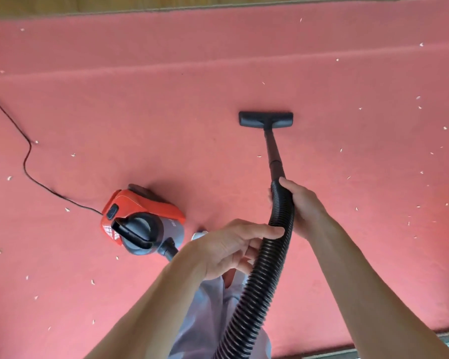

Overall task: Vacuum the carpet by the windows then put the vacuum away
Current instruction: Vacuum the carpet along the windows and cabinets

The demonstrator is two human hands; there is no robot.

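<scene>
Right hand [302, 203] grips the hose [267, 268] top, left hand [231, 247] holds it just below; nozzle [265, 119] on carpet [166, 112] ahead

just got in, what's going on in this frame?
A person is vacuuming a red carpet. The right hand grips the top of the ribbed hose by the wand; the left hand holds it lower down. The floor nozzle sits on the carpet ahead, the red canister to the left with its cord trailing away. Pale scraps lie scattered.
</scene>
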